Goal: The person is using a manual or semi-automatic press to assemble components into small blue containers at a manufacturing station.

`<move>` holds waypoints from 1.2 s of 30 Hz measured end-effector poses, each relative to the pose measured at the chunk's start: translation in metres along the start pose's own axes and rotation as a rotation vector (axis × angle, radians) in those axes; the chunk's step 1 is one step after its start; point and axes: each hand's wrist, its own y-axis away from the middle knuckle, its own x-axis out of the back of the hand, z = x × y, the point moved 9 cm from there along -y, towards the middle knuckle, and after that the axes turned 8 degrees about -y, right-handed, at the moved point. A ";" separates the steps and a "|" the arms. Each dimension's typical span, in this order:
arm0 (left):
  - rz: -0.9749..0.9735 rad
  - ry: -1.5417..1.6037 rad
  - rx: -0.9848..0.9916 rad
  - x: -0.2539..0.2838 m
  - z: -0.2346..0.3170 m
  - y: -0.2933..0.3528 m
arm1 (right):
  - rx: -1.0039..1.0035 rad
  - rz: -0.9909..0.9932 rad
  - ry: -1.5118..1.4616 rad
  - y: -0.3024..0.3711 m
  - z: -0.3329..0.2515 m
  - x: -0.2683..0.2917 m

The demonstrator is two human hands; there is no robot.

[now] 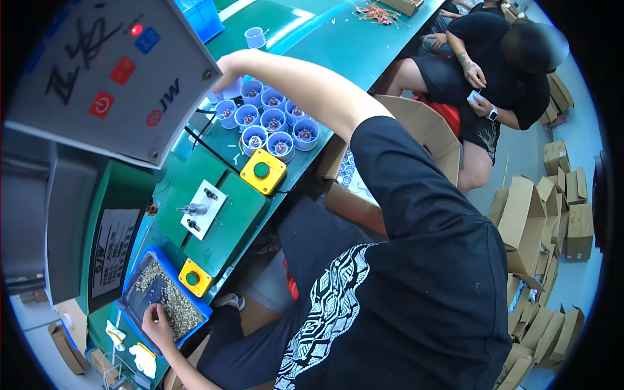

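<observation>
Head view, tilted hard; bench runs diagonally.

L hand (157, 323): at near rim of blue tray (133, 284), lower left. Fingers curled, tips pinched down into the small brass-coloured parts (170, 300) heaped in the tray. Whether a part is actually gripped: cannot tell, too small.

R hand (227, 73): arm stretched out to the far cluster of cups (273, 123). Hand mostly hidden behind the machine's grey control panel (110, 71); finger opening and hold: cannot tell. Wrist sits just beside the nearest cups.

Cups: light blue, round, upright, packed touching in rows on the green bench (338, 45). Each has a dark/coppery insert. One more cup (255, 37) stands apart, further up the bench.

Fixture: white plate (203, 209) w/ metal pin lying across it, on the green machine base, between tray and cups. Two yellow boxes w/ green push-buttons: one (262, 171) just beside the cups, one (195, 277) touching the tray's right corner.

Surroundings: open carton (422, 130) below the bench edge, right of the arm. Many flat and folded cartons (559, 214) on the floor, far right. Second person (500, 71) in dark clothes sits at the bench end, upper right, hands together at lap.
</observation>
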 end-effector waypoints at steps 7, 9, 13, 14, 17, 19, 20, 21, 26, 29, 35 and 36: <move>-0.021 0.021 0.040 0.003 -0.008 0.010 | 0.197 0.037 0.134 0.015 -0.023 -0.004; -0.006 0.045 -0.014 0.005 -0.005 0.014 | 0.176 -0.063 0.338 0.031 -0.047 -0.004; -0.066 0.059 -0.063 0.002 0.031 0.002 | 0.292 0.103 0.287 0.065 -0.065 0.028; -0.064 0.061 -0.049 0.003 0.033 0.001 | 0.302 0.095 0.291 0.076 -0.066 0.031; -0.069 0.063 -0.105 0.007 0.042 0.002 | 0.190 0.357 -0.035 0.129 -0.076 0.068; -0.060 0.062 -0.101 0.012 0.048 0.000 | 0.128 0.420 -0.374 0.172 -0.083 0.069; -0.061 0.055 -0.124 0.015 0.051 -0.001 | 0.091 0.411 -0.602 0.189 -0.086 0.058; -0.058 0.055 -0.141 0.018 0.058 -0.004 | 0.207 0.507 -0.787 0.216 -0.110 0.057; -0.055 0.072 -0.155 0.011 0.062 -0.009 | 0.433 0.662 -1.000 0.246 -0.209 0.002; -0.059 0.059 -0.131 0.017 0.059 -0.003 | 0.400 0.702 -0.832 0.229 -0.250 -0.013; -0.028 0.087 -0.045 0.021 0.047 0.003 | 0.517 0.928 -0.483 0.230 -0.268 -0.026; -0.041 0.076 -0.041 0.021 0.046 0.005 | 0.533 0.951 -0.487 0.232 -0.268 -0.027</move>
